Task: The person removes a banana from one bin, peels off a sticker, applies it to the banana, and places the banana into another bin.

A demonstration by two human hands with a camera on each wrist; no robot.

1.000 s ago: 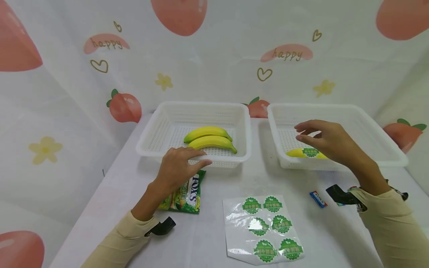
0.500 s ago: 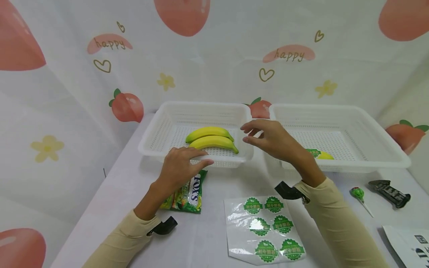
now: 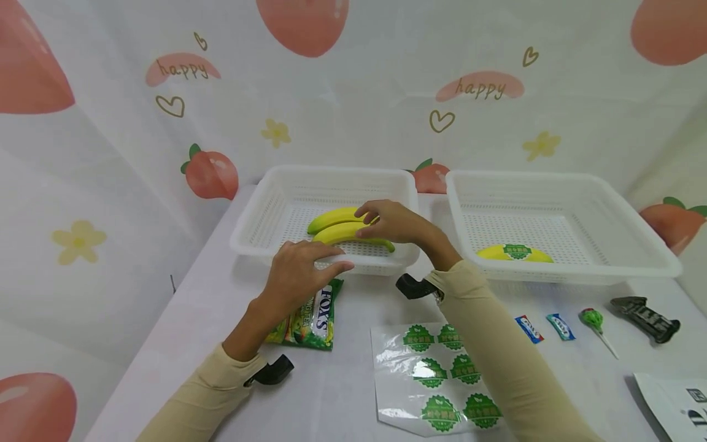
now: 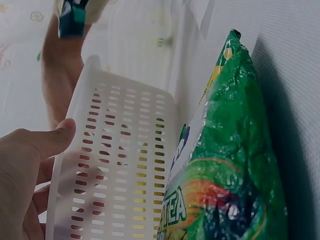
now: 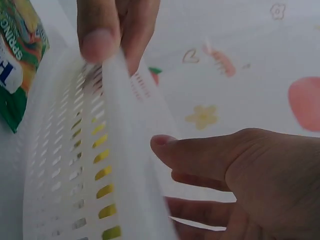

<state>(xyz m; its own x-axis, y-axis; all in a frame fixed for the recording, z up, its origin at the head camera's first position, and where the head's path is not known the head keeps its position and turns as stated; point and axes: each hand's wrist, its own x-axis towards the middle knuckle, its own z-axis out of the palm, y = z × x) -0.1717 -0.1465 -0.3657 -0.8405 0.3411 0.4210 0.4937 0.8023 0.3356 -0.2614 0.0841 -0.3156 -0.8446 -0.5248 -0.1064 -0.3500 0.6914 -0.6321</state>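
In the head view my left hand (image 3: 301,273) grips the near rim of the left white plastic basket (image 3: 262,248). The left wrist view puts its thumb on the outside of the wall and the fingers inside. Two yellow bananas (image 3: 339,232) lie side by side in that basket. Over their right part hovers my right hand (image 3: 396,222), fingers loosely bent and thumb apart from them, with nothing held. In the right wrist view this hand (image 5: 250,175) has passed over the rim, and yellow shows through the slots.
A right white basket (image 3: 580,269) holds a yellow fruit with a green sticker (image 3: 517,252). Nearer lie a green FOX'S candy bag (image 3: 315,319), a sheet of green round stickers (image 3: 397,374), two small wrapped candies (image 3: 529,329), a lollipop (image 3: 592,319), a black wrapped item (image 3: 646,318) and white printed packaging (image 3: 671,399).
My right hand has travelled left from over the right basket, across the gap, to above the bananas in the left basket. My left hand has stayed on the rim.
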